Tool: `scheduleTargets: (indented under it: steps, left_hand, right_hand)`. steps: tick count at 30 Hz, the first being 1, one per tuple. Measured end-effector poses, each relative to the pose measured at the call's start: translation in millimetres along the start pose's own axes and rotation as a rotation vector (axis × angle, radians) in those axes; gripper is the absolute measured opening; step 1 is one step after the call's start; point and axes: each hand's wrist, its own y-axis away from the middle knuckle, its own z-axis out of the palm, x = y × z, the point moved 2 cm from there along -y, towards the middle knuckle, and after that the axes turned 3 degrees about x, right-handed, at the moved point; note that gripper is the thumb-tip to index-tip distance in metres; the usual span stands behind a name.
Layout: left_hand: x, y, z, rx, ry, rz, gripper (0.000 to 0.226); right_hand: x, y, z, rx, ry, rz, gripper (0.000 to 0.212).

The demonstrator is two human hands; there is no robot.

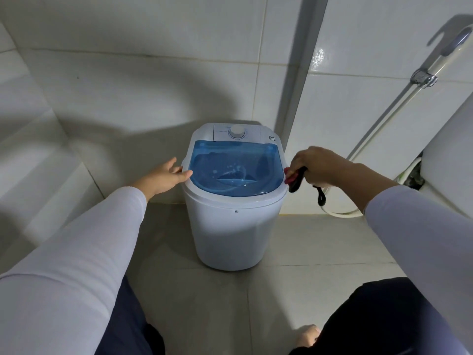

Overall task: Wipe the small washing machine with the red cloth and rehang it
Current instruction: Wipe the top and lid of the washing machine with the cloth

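Note:
The small white washing machine (231,226) stands on the tiled floor against the wall, with a blue see-through lid and a white dial at its back. My left hand (163,176) rests with straight fingers on the left rim of the machine. My right hand (318,166) grips the red cloth (295,179), bunched with a dark edge, and holds it against the right rim. A dark loop of the cloth hangs below the hand.
White tiled walls close in behind and to the left. A hand shower with its hose (419,80) hangs on the right wall, beside a white toilet tank (450,160). A hose (343,213) lies on the floor by the machine. My foot (308,336) shows below.

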Motion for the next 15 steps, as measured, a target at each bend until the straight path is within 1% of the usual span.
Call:
scheduleTargets:
  steps: [2, 4, 5, 8, 10, 13, 15]
  left_hand:
    - [7, -3, -5, 0.019, -0.057, -0.01, 0.08]
    - [14, -6, -7, 0.033, -0.097, -0.005, 0.082]
    - [16, -9, -8, 0.037, -0.099, 0.006, 0.083]
    - [25, -14, -6, 0.059, -0.103, 0.057, 0.086]
    - [32, -16, -4, 0.065, -0.12, 0.099, 0.084]
    - [40, -19, 0, 0.044, -0.163, 0.171, 0.077]
    - [40, -20, 2, 0.021, -0.186, 0.194, 0.075]
  right_hand:
    - [-2, -9, -11, 0.049, -0.141, 0.057, 0.046]
    - [-5, -18, -19, 0.068, -0.24, 0.09, 0.024]
    - [-7, -24, -21, 0.077, -0.246, 0.09, 0.018]
    - [-16, -41, -21, 0.12, -0.168, 0.066, 0.028]
    - [-26, -51, -18, 0.112, -0.152, 0.043, 0.029]
    - [-43, -63, -11, 0.021, -0.105, 0.009, 0.026]
    - [-56, -69, -7, -0.056, -0.041, -0.018, 0.032]
